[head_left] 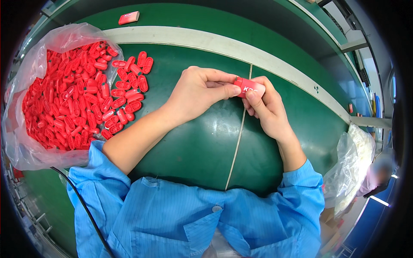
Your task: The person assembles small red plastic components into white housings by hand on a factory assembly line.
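Note:
Between my two hands, above the middle of the green bench, is a small flat case (251, 87), red fading to pale pink with white print on its face. My left hand (200, 91) pinches its red left end between thumb and fingers. Around the paler right end, the fingers and thumb of my right hand (267, 103) are closed. My left fingertips cover the red end, so I cannot tell whether a separate part sits there. Several loose red oval caps (132, 81) lie on the bench to the left of my left hand.
A clear plastic bag (32, 152) at the left holds a heap of red caps (71, 103). Beyond the pale raised strip (180, 35) lies a similar red-pink case (129, 17). At the right stands a clear bag (350, 161) of whitish pieces, with a blurred person (380, 172) behind.

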The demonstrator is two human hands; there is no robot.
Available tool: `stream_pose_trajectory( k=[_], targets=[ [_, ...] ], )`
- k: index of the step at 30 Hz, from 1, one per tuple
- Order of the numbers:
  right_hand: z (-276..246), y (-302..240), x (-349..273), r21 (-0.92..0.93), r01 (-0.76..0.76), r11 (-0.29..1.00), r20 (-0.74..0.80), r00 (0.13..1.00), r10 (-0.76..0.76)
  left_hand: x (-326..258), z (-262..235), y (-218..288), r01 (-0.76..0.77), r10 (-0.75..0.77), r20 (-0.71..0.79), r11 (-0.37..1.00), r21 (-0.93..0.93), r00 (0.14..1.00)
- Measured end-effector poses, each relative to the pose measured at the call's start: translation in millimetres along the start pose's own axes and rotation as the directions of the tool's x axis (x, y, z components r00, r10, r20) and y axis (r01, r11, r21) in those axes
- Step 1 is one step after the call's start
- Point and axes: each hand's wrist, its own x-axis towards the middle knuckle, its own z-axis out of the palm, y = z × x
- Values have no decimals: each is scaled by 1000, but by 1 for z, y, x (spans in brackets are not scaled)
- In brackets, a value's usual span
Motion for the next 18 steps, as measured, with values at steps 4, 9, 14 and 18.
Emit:
stream_pose_trajectory(
  k=[4,9,14,18],
  targets=[
    [-2,0,1,42,-15,999,31,999,13,1,-2,-2,-24,24,-7,999,45,1000],
    [-3,2,1,100,-11,995,57,998,6,-1,-1,4,-16,13,33,994,111,999],
    [-1,0,-1,8,-11,1000,18,1000,11,-3,0,1,-7,7,1,996,93,1000],
    [3,-3,-3,41,-26,999,-16,1000,27,-3,4,-3,-9,10,-47,1000,21,999]
  ],
)
